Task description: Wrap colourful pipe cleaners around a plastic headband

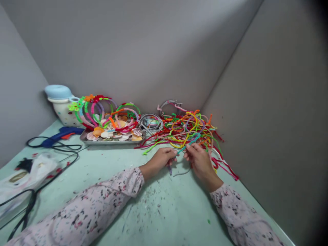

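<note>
Table (159, 218): pale green, specked with debris. Pile of fuzzy stems (186, 124): heaped right of the tray (112, 142), which holds shells (107, 135) and fuzzy hoops (98, 98). Bottle (66, 114): behind the tray, toward its left end. Blue tool (52, 139): left of the tray. Left hand (164, 158) and right hand (199, 160): forward and right of the tray, fingertips of each pinching one teal stem (182, 149). This stem runs between them, its far end bent beyond the right hand.
</note>
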`<state>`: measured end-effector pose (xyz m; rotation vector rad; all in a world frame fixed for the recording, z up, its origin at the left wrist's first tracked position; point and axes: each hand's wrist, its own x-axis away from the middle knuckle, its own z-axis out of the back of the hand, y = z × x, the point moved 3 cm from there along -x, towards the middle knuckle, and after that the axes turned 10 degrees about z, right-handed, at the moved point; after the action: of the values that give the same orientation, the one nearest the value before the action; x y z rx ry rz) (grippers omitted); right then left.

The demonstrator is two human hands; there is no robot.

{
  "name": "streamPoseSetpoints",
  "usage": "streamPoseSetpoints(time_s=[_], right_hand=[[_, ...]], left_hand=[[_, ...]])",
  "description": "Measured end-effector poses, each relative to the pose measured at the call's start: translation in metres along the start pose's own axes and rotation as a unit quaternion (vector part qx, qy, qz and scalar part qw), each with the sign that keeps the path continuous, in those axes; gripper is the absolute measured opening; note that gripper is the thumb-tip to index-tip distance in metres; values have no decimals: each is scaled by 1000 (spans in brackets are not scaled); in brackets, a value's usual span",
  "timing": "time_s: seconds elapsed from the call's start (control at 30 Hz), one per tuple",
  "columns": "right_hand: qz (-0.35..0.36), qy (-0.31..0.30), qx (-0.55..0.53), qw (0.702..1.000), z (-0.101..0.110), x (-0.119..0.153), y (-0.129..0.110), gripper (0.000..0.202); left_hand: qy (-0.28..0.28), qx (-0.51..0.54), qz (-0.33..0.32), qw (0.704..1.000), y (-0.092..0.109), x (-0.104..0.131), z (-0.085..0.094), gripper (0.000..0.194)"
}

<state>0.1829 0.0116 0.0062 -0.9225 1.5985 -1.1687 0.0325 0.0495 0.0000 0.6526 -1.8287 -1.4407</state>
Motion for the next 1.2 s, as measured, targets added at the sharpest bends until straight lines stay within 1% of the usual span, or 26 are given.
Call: streamPoseSetpoints(time_s=[0.1,0.3,0.47,0.57,0.67,0.73,0.8,0.9,0.93,0.97,1.03,1.2], right_hand=[[6,-16,15,1000,2,-2,7,26],[22,-51,45,997,3,-15,15,25],[84,-50,138,986,8,-19,10,21],[95,-54,148,983,12,-19,12,19],[89,-45,150,984,15,-18,14,20],[76,-55,145,985,13,-17,16,23],[61,-83,122,987,9,-15,17,23],[20,-140,39,989,1,-9,18,25],[9,-151,15,988,0,-7,18,27],[6,-153,0,988,-1,-6,17,28],[18,-140,5,990,-1,-5,16,27],[55,-102,93,989,1,-4,13,19]], left_hand=[[-18,-8,15,1000,-3,0,1,21],[-38,0,-4,999,-7,-1,2,24],[-12,8,4,1000,-7,0,2,24],[4,17,10,1000,-7,0,1,25],[25,31,5,999,-8,-2,4,24],[39,36,-6,999,-8,-3,6,23],[53,37,-22,998,-7,-3,8,21],[74,38,-39,996,-4,-1,11,20],[78,39,-41,995,-3,0,11,20],[81,37,-40,995,-2,0,11,20],[81,18,-39,996,-1,0,10,22],[56,-81,-46,994,-6,0,3,22]])
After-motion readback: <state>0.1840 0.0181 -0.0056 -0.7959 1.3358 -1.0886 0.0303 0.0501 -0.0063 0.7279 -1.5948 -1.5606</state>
